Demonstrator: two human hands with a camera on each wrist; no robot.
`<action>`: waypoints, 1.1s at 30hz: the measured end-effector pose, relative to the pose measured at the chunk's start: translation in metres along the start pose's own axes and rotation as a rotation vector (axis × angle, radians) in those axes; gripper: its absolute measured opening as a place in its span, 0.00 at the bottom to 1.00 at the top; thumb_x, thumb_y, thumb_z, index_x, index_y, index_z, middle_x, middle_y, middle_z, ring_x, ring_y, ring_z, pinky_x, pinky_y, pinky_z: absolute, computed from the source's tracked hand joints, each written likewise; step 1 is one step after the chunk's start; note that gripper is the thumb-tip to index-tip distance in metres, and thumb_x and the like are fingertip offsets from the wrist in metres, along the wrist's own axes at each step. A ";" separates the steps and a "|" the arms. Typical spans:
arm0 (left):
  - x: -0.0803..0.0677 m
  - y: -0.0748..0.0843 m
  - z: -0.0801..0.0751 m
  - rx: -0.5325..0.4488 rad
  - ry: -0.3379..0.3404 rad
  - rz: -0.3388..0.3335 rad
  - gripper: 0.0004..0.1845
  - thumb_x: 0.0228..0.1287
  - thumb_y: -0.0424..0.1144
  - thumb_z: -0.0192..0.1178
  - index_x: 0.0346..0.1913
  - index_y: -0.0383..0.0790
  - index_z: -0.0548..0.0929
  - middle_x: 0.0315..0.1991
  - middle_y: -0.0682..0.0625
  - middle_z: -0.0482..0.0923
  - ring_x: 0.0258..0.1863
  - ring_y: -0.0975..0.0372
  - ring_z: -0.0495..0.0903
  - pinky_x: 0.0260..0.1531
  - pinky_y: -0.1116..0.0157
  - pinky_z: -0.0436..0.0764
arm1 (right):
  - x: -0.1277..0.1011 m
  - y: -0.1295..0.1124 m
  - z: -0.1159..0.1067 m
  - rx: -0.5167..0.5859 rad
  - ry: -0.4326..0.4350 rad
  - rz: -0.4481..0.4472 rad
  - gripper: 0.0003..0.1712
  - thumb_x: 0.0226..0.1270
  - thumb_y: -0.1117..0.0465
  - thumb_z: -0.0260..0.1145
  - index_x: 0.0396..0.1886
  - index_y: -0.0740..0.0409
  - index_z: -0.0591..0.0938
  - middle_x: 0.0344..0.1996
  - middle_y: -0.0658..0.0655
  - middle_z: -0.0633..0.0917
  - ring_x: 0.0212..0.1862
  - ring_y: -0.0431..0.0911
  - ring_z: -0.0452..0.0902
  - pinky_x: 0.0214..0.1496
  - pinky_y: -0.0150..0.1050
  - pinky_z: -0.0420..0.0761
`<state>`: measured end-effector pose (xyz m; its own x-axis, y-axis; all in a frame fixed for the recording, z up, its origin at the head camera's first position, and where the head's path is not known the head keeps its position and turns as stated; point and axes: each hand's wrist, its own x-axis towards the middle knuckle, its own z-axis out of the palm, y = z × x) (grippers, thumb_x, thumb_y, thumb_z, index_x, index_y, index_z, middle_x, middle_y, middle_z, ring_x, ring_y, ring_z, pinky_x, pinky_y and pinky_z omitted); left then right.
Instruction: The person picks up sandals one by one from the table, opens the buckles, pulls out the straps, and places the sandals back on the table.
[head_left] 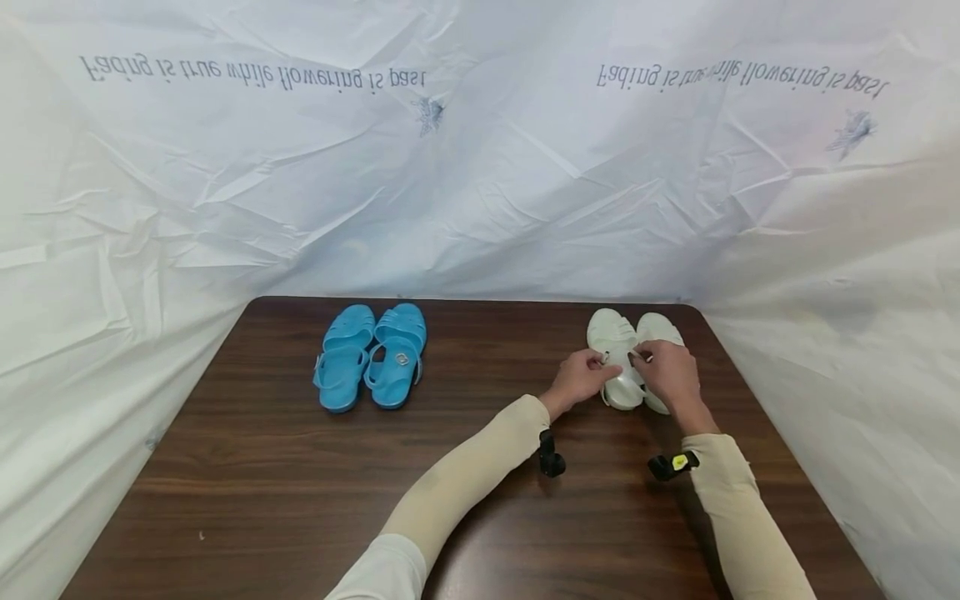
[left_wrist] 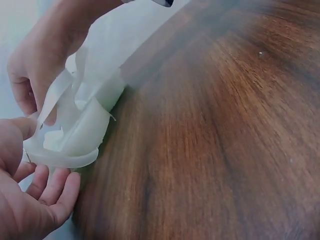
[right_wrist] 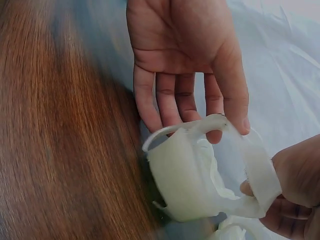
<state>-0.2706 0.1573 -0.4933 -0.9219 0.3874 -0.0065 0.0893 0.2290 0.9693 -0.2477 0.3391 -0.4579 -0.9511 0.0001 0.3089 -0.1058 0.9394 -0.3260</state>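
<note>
A pair of white jelly sandals stands at the table's back right. My left hand (head_left: 581,379) and right hand (head_left: 672,375) both work on the left white sandal (head_left: 617,333); the second white sandal (head_left: 660,327) lies beside it, partly under my right hand. In the right wrist view the left hand (right_wrist: 180,65) has its fingers behind the sandal's heel (right_wrist: 185,175) and its thumb on the strap, while the right hand (right_wrist: 295,190) pinches the strap's loose end. From the left wrist, the left hand (left_wrist: 30,200) sits under the heel (left_wrist: 80,135) and the right hand (left_wrist: 40,60) holds the strap.
A pair of blue sandals (head_left: 371,358) stands side by side at the back centre-left of the dark wooden table (head_left: 300,483). A creased white sheet (head_left: 480,167) with printed writing walls in the table on three sides.
</note>
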 end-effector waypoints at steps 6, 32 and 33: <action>0.001 0.004 -0.003 -0.164 0.035 -0.032 0.21 0.69 0.46 0.68 0.58 0.36 0.84 0.35 0.54 0.78 0.29 0.64 0.82 0.31 0.66 0.84 | 0.002 -0.006 0.001 0.061 0.072 -0.005 0.11 0.70 0.64 0.69 0.45 0.67 0.89 0.35 0.65 0.90 0.25 0.50 0.81 0.27 0.48 0.79; -0.036 0.005 -0.084 -0.279 -0.102 -0.025 0.16 0.69 0.44 0.69 0.53 0.41 0.86 0.37 0.53 0.78 0.33 0.65 0.81 0.36 0.65 0.86 | -0.007 -0.076 0.006 0.224 0.284 -0.154 0.09 0.64 0.67 0.73 0.42 0.66 0.90 0.28 0.61 0.87 0.27 0.53 0.82 0.30 0.51 0.79; -0.038 0.005 -0.088 -0.265 -0.101 -0.024 0.15 0.69 0.45 0.68 0.53 0.41 0.86 0.37 0.54 0.78 0.33 0.65 0.81 0.35 0.65 0.85 | -0.007 -0.079 0.008 0.229 0.287 -0.161 0.09 0.63 0.67 0.74 0.41 0.66 0.90 0.28 0.61 0.87 0.27 0.52 0.82 0.30 0.50 0.79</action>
<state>-0.2680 0.0651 -0.4666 -0.8791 0.4748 -0.0418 -0.0461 0.0026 0.9989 -0.2343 0.2619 -0.4411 -0.8009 -0.0149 0.5986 -0.3396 0.8346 -0.4337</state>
